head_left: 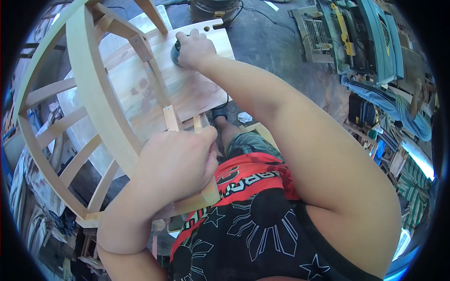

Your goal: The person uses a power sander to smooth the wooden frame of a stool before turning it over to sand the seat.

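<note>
A curved wooden chair frame (96, 89) of pale slats lies across a plywood board (187, 89). My left hand (176, 164) is closed over the near rail of the frame, close to my chest. Stretched far forward, my right hand (194, 47) grips a small dark green power tool (176, 50), mostly hidden under the palm, pressed against the frame's upper rail where it meets the board.
Another person in a blue striped shirt (398, 105) works at the right among stacked wood pieces. A teal machine (375, 37) and a metal grate (314, 30) stand at the top right. Dark concrete floor (272, 51) lies beyond the board.
</note>
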Motion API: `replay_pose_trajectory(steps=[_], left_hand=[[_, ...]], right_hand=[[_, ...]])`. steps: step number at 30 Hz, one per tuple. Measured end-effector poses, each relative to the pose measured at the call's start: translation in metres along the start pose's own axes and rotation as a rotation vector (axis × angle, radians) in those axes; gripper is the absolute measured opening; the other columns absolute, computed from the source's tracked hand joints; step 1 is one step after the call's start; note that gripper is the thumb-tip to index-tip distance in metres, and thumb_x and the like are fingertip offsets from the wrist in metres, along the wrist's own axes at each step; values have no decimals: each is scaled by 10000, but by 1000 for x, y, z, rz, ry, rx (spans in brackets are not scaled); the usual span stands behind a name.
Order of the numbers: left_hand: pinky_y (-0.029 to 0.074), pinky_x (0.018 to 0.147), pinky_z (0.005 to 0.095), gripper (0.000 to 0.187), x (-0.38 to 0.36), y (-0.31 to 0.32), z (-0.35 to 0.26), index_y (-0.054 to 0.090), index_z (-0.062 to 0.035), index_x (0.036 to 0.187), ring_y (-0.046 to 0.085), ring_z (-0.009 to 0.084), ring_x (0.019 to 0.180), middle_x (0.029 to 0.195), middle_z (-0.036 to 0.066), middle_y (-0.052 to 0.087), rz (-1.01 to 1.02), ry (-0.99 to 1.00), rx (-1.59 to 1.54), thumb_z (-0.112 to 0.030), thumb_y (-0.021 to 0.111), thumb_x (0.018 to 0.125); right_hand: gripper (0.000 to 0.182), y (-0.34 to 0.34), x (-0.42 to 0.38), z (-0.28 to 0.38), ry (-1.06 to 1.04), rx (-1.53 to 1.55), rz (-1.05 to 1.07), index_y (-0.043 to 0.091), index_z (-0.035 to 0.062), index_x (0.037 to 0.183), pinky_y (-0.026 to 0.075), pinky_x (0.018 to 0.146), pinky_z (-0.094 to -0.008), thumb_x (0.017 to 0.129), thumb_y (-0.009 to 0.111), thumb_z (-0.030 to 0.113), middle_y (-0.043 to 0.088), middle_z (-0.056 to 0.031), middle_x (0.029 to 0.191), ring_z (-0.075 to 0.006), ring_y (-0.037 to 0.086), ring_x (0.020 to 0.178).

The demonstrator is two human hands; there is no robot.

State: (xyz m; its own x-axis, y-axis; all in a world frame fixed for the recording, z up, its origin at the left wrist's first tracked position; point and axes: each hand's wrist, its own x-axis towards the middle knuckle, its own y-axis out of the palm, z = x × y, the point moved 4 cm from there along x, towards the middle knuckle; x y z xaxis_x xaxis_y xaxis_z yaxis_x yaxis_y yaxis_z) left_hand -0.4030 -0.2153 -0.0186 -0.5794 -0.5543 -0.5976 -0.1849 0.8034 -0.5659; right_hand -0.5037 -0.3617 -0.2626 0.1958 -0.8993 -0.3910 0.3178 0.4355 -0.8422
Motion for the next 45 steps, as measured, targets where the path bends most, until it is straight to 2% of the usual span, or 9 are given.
replay_pose_trajectory(steps=[6,10,25,28,31,35,39,42,45], left_hand=[[581,690,537,220,1,-3,0,692,-68,1007,738,424,727,778,179,744,-8,8,8,-282,698,958],[577,681,535,224,-1,-2,0,692,-70,1002,738,417,721,772,176,741,-7,7,-10,-290,688,966],[582,694,541,195,-1,1,4,700,-63,969,733,416,717,752,179,723,7,10,8,-253,667,941],[584,700,540,194,-3,-1,4,700,-64,967,736,411,717,757,176,727,-37,44,25,-253,665,943],[586,705,543,199,-4,-5,2,698,-60,964,741,410,729,766,177,732,7,29,-34,-255,660,954],[591,716,550,214,-4,-2,4,696,-50,982,751,412,759,787,187,740,-10,41,-63,-258,644,980],[598,726,554,231,-3,-2,4,695,-39,997,758,415,778,799,192,746,13,41,-73,-260,631,1000],[601,729,556,235,-3,1,6,695,-34,995,760,417,783,800,191,748,-7,53,-59,-258,628,1003],[601,728,557,232,-3,3,7,696,-29,990,757,423,779,793,191,745,-23,35,-44,-252,633,997]], right_hand=[[517,19,-5,21,-122,-38,8,601,195,1501,601,1021,-523,989,651,250,597,-257,1410,-445,665,1252],[512,1,-6,9,-81,-28,13,609,194,1488,600,1018,-527,981,662,244,598,-259,1397,-449,675,1234],[494,14,-5,28,-141,-79,41,623,178,1437,603,1009,-537,949,684,222,615,-258,1369,-460,679,1228],[592,16,-6,24,-160,-84,15,602,205,1483,602,1030,-551,910,731,275,627,-248,1353,-464,699,1214],[530,8,0,-13,-59,-60,-16,608,175,1447,604,1021,-557,932,697,262,636,-263,1350,-469,699,1221],[644,-10,10,-90,228,-24,-153,584,194,1491,578,1092,-542,889,732,369,637,-269,1398,-470,693,1284],[747,-23,24,-141,442,-14,-213,552,165,1541,560,1126,-516,876,749,443,630,-266,1447,-456,680,1333],[790,-31,36,-153,569,3,-231,528,118,1561,550,1139,-500,890,741,476,624,-264,1478,-445,675,1352],[754,-34,30,-113,483,16,-213,530,120,1561,551,1136,-506,909,717,451,624,-266,1477,-443,673,1355]])
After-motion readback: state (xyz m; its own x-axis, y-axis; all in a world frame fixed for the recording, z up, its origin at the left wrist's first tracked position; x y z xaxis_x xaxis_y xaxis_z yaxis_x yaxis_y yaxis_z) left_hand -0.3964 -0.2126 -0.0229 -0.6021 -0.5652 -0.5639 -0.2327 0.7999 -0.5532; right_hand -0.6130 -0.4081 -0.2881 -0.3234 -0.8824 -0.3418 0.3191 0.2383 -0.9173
